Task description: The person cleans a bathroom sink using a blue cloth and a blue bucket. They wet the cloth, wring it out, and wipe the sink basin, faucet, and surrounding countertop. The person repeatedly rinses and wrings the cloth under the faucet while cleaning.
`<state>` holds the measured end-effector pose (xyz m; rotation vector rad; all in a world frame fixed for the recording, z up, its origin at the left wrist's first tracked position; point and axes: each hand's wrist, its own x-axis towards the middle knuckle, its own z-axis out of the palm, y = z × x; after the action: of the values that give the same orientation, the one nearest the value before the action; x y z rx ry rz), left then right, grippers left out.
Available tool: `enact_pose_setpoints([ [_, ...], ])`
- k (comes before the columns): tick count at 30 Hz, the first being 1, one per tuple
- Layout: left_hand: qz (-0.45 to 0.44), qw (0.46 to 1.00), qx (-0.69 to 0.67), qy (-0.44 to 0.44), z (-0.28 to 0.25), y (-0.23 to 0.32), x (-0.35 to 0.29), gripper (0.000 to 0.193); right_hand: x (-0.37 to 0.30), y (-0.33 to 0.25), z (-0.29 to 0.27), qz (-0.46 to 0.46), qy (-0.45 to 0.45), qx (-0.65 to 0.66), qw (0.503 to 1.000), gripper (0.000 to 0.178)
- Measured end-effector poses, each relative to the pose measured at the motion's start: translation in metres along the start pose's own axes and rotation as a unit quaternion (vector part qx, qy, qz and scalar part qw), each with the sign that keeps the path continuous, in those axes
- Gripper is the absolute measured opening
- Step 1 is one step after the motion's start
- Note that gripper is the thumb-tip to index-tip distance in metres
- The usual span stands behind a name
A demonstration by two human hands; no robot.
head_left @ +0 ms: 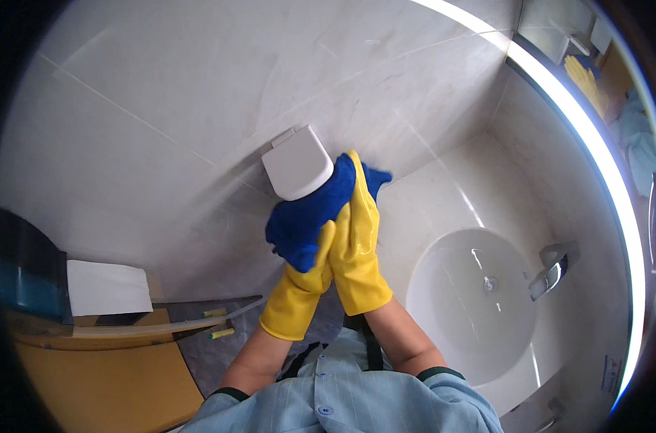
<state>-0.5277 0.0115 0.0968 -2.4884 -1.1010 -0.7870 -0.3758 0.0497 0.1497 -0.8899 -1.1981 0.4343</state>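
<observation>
Yellow rubber gloves cover both of my hands. A blue cloth (304, 220) is bunched between them and a white box-shaped dispenser (297, 164) fixed to the wall, hiding the dispenser's lower right part. My left hand (310, 278) holds the cloth's lower side, its thumb pointing up and most of its fingers hidden under the fabric. Against the cloth's right side lies my right hand (358, 227), fingers together and stretched upward, with a fold of blue showing beyond them. The two gloved palms are close together, nearly touching.
To the right, a white washbasin (443, 310) with a chrome tap (551, 270) sits in a pale counter. A lit mirror (631, 187) runs along the right wall. At lower left are a dark dispenser (28, 267) with a white paper sheet (108, 287) and a tan panel (104, 382).
</observation>
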Motion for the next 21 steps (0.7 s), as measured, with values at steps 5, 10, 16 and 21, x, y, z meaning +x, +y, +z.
enact_pose_setpoints([
  [5,-0.178,0.984,0.013,0.005,0.018,-0.014,-0.014,0.050,0.033,-0.046,0.014,-0.115,0.039,-0.062,0.991,0.074],
  [10,-0.179,0.941,0.286,-0.004,0.054,-0.044,-0.023,0.054,0.034,-0.039,0.019,-0.238,0.047,-0.142,0.960,0.063],
  [16,-0.059,0.864,0.496,0.060,0.061,-0.008,0.001,0.053,0.017,0.000,0.017,-0.281,0.038,-0.187,0.940,0.047],
  [21,-0.340,0.910,-0.236,0.014,0.063,0.003,-0.023,0.061,-0.017,0.037,0.016,-0.213,0.014,-0.195,0.957,0.049],
])
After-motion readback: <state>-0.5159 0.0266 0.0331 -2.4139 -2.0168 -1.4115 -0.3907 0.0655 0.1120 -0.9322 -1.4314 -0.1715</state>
